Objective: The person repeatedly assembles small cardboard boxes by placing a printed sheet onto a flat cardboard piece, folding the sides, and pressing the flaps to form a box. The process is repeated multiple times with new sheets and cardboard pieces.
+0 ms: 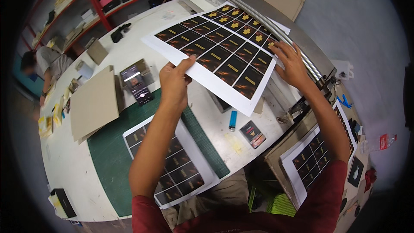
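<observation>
A large printed sheet [226,43] with rows of dark cards and gold marks lies tilted above the white table, its far edge by a long metal rail [297,45]. My left hand [176,80] pinches its near edge, thumb on top, fingers underneath. At the sheet's right edge, my right hand [293,65] has its fingers apart, their tips touching the printed surface beside the rail. Below my left forearm, a stack of similar printed sheets [183,168] rests on a green cutting mat [105,159].
Under the held sheet's near corner are a blue lighter [233,121] and a small dark box [252,134]. Grey boards [95,103] and a phone [137,84] lie to the left. More printed sheets [310,159] are at right. Another person [49,62] works at far left near red shelves [97,0].
</observation>
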Available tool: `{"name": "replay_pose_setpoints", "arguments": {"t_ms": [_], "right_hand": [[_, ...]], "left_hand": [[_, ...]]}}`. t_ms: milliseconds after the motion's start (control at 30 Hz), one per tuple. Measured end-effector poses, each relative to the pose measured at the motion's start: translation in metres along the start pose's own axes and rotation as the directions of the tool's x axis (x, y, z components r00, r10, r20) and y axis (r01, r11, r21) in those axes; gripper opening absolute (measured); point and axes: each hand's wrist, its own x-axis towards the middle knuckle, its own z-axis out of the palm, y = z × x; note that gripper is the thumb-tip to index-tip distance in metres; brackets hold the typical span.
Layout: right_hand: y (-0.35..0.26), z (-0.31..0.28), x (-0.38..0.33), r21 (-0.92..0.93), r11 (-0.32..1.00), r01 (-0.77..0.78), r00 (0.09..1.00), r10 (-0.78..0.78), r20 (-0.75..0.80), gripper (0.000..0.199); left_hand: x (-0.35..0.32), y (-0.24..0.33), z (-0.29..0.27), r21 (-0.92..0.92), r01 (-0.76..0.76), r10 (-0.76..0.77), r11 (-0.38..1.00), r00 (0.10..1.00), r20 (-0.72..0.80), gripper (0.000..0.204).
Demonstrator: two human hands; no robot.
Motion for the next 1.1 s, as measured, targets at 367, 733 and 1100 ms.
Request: {"name": "replay_pose_setpoints", "arguments": {"t_ms": [367,733,1100], "right_hand": [[-0.178,-0.138,0.114,0.561,0.777,0.286,0.948,-0.141,-0.287,0.02],[-0.365,-0.175,0.242,0.632,0.708,0.314,0.769,-0.581,0.268,0.031],[-0.402,-0.008,0.051,0.571,0.777,0.265,0.886,-0.429,0.173,0.046]], "left_hand": [[-0.139,0.104,-0.197,0.492,-0.401,0.621,0.773,0.64,-0.453,0.075],[-0.366,0.131,-0.276,0.62,-0.44,0.691,0.649,0.683,-0.238,0.07],[-0.358,0.025,-0.393,0.279,0.108,0.057,0.954,0.85,-0.524,0.038]]}}
